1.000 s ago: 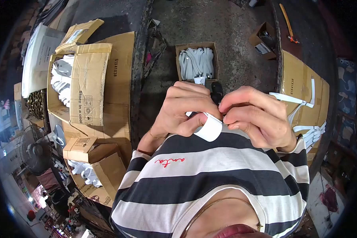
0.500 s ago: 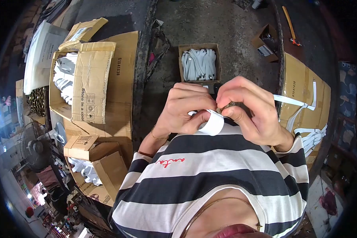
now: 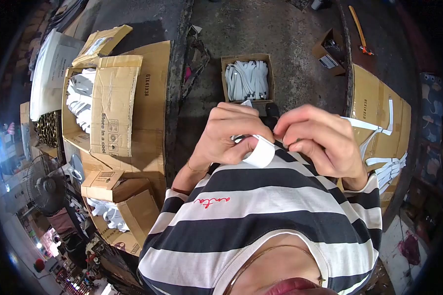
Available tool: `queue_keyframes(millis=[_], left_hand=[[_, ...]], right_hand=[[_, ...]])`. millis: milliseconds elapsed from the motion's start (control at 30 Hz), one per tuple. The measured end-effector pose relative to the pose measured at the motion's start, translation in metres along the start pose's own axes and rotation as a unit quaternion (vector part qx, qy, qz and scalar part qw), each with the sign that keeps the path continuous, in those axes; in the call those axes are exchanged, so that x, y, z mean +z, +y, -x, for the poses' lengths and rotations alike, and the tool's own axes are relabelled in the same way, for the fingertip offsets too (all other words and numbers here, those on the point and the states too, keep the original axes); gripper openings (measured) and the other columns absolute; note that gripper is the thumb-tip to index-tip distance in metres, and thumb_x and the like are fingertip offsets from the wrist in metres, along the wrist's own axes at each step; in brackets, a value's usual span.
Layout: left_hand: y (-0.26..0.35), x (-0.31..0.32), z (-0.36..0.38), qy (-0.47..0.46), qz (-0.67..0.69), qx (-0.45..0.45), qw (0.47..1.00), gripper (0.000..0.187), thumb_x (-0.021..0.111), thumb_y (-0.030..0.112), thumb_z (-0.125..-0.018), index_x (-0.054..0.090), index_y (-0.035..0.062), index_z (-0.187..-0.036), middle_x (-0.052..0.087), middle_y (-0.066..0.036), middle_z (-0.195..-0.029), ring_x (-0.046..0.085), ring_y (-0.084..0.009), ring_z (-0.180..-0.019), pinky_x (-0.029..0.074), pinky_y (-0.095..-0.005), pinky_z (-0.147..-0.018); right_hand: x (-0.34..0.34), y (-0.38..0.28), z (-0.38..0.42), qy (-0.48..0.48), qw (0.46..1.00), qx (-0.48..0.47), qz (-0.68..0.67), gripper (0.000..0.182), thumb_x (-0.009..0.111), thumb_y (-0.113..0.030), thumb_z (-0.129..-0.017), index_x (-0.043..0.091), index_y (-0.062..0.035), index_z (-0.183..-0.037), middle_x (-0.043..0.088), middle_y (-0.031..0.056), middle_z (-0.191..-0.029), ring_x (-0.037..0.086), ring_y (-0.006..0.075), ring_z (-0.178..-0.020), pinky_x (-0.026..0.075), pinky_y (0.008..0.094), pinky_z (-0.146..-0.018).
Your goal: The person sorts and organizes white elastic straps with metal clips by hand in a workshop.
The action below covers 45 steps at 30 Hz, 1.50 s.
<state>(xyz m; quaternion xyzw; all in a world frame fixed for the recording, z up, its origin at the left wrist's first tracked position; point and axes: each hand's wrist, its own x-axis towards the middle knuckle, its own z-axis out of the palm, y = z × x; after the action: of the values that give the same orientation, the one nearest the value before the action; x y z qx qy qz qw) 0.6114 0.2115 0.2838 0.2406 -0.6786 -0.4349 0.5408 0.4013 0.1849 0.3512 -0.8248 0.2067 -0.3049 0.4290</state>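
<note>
My left hand (image 3: 231, 132) is closed on a white strap (image 3: 262, 153), whose curled loop hangs below the thumb in front of the striped shirt. Just right of it is my right hand (image 3: 322, 142), with thumb and index finger pinched together; a small dark bit shows at the fingertips, too small to make out. The two hands are slightly apart. Beyond them stands a cardboard box (image 3: 223, 78) of white straps with dark ends.
On the left are an open carton (image 3: 117, 105) and a lower carton (image 3: 135, 209), both with white straps, and a fan (image 3: 45, 183). More straps (image 3: 390, 176) lie on cardboard (image 3: 374, 96) at right, below a hammer (image 3: 359, 29).
My right hand has moved right, away from my left hand and the strap. The small brownish piece between the fingertips no longer shows clearly. The strap loop shifted slightly left.
</note>
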Motion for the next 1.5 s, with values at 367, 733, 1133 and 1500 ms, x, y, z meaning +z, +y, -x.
queue_keyframes(millis=[367,733,1133,1500], left_hand=[[-0.011,0.007,-0.002,-0.033,0.051,0.028,0.998,0.011,0.064,0.005,-0.066,0.064,-0.0031,-0.073,0.056,-0.012,-0.060,0.054,-0.0264,-0.051,0.040,-0.0330,-0.048],[-0.007,0.008,-0.010,-0.018,0.038,0.053,0.998,0.017,0.061,0.015,-0.082,0.067,0.0005,-0.075,0.063,-0.009,-0.065,0.054,-0.0219,-0.052,0.041,-0.0315,-0.049],[-0.021,0.030,-0.029,-0.040,-0.066,0.112,0.991,0.024,0.071,0.014,-0.062,0.074,0.0070,-0.085,0.072,-0.003,-0.085,0.054,-0.0160,-0.061,0.043,-0.0270,-0.058],[-0.047,0.094,-0.091,-0.089,-0.050,0.096,0.990,0.046,0.072,0.004,-0.054,0.074,0.0063,-0.099,0.072,-0.005,-0.085,0.052,-0.0173,-0.064,0.045,-0.0268,-0.058]], right_hand=[[0.003,0.000,0.001,-0.030,0.998,-0.048,0.024,0.016,0.069,0.004,-0.072,0.061,0.0060,-0.086,0.057,0.0168,-0.097,0.062,0.0216,-0.071,0.051,0.0284,-0.059],[0.001,0.000,0.002,0.020,0.999,-0.027,-0.009,0.013,0.066,0.002,-0.076,0.059,0.0032,-0.087,0.058,0.0167,-0.103,0.062,0.0282,-0.082,0.052,0.0341,-0.068],[-0.038,0.017,0.056,0.082,0.995,0.034,-0.046,0.008,0.066,0.001,-0.076,0.063,0.0052,-0.082,0.063,0.0191,-0.091,0.065,0.0235,-0.075,0.052,0.0302,-0.065],[-0.078,0.046,0.119,0.185,0.973,0.067,-0.124,0.021,0.067,0.002,-0.080,0.060,0.0066,-0.099,0.065,0.0158,-0.091,0.067,0.0209,-0.080,0.054,0.0293,-0.071]])
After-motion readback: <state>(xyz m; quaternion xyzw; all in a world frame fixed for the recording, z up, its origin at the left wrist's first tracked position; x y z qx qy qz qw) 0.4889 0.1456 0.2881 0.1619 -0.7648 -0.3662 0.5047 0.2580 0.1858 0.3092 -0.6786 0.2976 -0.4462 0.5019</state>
